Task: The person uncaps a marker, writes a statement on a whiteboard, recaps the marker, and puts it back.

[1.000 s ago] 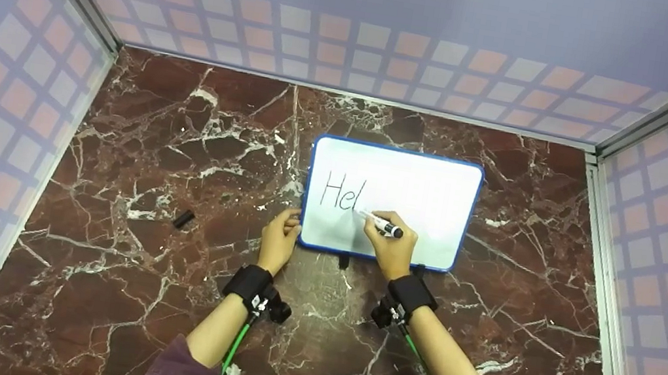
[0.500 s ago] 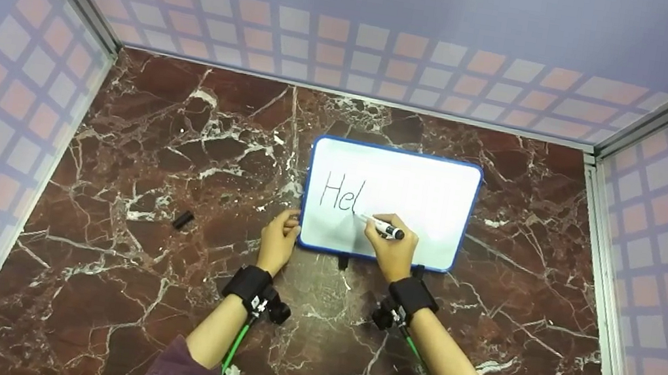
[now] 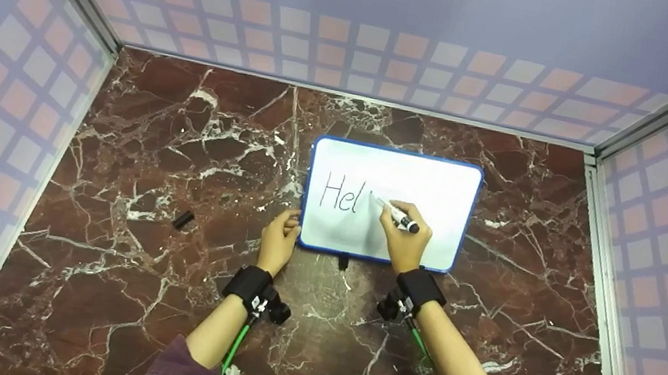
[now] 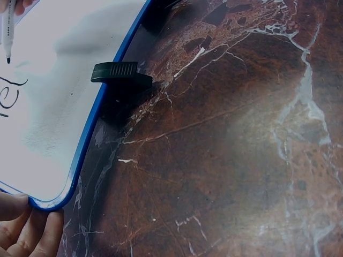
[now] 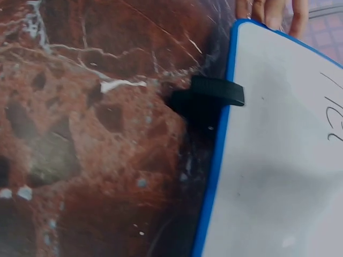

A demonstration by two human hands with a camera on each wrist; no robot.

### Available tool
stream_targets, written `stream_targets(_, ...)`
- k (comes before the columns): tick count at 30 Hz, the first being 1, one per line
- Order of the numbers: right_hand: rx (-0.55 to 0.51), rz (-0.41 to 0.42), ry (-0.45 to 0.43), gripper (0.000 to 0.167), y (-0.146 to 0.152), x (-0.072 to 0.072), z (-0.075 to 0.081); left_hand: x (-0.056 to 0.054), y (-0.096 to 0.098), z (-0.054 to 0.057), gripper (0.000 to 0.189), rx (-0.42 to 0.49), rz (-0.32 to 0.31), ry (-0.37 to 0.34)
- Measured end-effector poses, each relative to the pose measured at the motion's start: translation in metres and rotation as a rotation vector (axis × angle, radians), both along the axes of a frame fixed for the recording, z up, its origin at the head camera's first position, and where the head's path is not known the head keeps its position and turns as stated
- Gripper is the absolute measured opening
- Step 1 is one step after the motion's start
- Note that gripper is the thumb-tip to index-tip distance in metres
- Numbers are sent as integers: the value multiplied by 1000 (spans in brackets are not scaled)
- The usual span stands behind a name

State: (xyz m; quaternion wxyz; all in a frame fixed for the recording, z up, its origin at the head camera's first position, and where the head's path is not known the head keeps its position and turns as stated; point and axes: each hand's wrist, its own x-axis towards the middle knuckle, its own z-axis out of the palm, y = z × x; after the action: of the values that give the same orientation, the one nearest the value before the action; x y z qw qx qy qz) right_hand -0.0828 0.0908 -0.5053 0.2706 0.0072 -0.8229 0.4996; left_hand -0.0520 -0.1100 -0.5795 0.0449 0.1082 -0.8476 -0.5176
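Note:
A blue-framed whiteboard [image 3: 327, 233] lies on the marbled surface, with "Hel" handwritten in thin black strokes at its left. My right hand [image 3: 407, 235] pinches a white marker with a black end [image 3: 401, 216] over the board's middle. The marker's tip points up-left, just right of the "l"; whether it touches the board I cannot tell. At the board's lower left edge, my left hand [image 3: 278, 242] holds the blue rim. In the left wrist view its thumb [image 4: 13, 206] lies at the corner with the other fingers beside it.
A black marker cap [image 3: 183, 219] lies on the marbled tabletop [image 3: 114, 287] to the left. A black clip [image 4: 120, 72] sticks out from the board's near edge. Lilac panels with pink and white squares [image 3: 289, 42] enclose the back and sides.
My right hand has moved slightly right and up with the marker, away from the foot of the "l", whose bottom hook has been drawn. My left hand stays in place.

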Motion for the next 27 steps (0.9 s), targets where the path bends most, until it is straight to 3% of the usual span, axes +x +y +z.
stream_targets(3, -9, -5, 15, 10, 2, -4, -1, 0, 1, 0, 28, -1, 3, 7)
stream_targets(11, -14, 1, 18, 12, 9, -17, -24, 1, 1, 1, 28, 7, 7, 8)
stream_targets(21, -19, 66, 51, 13, 11, -16, -29, 0, -1, 0, 29, -11, -11, -8)
stream_targets(27, -38, 60, 9, 10, 8, -13, -29, 1, -1, 1, 29, -7, -15, -7)
